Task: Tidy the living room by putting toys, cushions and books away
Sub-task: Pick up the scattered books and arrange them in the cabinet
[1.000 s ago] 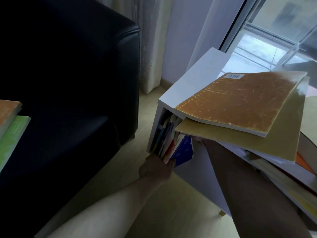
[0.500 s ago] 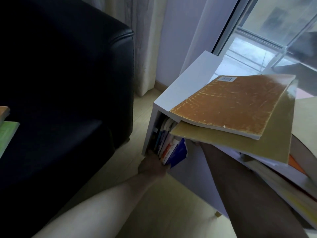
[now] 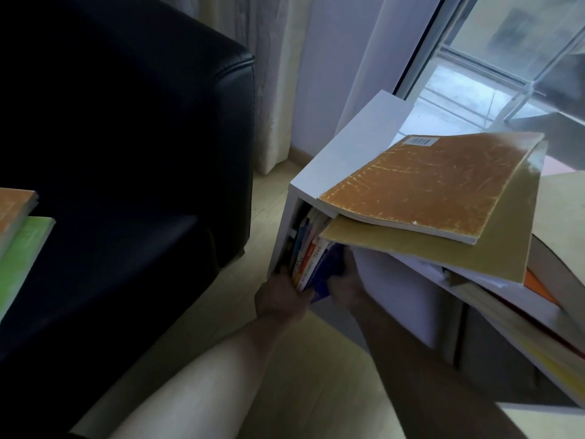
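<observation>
A white shelf unit (image 3: 351, 147) stands beside a black leather armchair (image 3: 126, 153), and everything else is placed from it. In its open end compartment a row of books (image 3: 308, 248) stands on edge, leaning. The left hand (image 3: 278, 299) reaches in at the lower front of that compartment, its grip curled around the bottom edges of the books. The right hand (image 3: 343, 280) is just beside it at the compartment's other side, touching a dark blue book (image 3: 329, 270); whether its grip is clamped or loose cannot be told, as the fingers are hidden. On top of the shelf unit lies an orange-brown book (image 3: 427, 185) over a larger olive-yellow one (image 3: 474, 251), both overhanging the front. Well apart from the shelf unit, past the armchair, a green book (image 3: 22, 258) lies under another orange one (image 3: 14, 207).
</observation>
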Motion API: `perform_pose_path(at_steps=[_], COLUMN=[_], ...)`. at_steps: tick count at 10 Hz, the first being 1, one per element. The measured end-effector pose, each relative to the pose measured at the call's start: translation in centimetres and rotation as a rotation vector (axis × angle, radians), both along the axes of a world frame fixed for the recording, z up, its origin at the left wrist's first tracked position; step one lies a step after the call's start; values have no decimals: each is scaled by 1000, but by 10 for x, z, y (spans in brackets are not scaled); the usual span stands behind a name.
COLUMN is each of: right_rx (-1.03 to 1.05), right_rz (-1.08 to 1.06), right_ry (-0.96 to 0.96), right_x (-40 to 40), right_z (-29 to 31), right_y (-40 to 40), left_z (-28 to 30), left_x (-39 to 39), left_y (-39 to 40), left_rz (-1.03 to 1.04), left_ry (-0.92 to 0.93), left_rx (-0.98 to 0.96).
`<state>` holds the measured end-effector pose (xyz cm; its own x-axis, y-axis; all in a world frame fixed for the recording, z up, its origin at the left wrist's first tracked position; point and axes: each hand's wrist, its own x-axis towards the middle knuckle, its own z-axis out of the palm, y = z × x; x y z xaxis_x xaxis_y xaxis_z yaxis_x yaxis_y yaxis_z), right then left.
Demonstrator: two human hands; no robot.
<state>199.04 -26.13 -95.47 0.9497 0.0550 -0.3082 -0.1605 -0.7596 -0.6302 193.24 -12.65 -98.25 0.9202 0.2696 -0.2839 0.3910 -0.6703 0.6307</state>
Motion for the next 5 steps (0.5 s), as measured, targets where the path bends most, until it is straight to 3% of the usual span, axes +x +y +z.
perform_pose_path(at_steps=[1, 2, 3, 4, 5], right_rx=[96, 13, 56, 151, 410], right_rz=[83, 90, 17, 0, -150], right_ry=[-43, -35, 19, 2, -16], right_x=[-37, -46, -43, -44, -41], right_z=[-30, -45, -43, -46, -31], right_y=[5, 5, -1, -1, 2], left_z=[4, 7, 14, 17, 11], left_x=[2, 2, 5, 7, 7], left_y=[1, 3, 8, 11, 4], left_rz=[-20, -69, -131, -173, -147], left_ry=[15, 15, 65, 103, 141], left_rx=[11, 29, 96, 172, 106])
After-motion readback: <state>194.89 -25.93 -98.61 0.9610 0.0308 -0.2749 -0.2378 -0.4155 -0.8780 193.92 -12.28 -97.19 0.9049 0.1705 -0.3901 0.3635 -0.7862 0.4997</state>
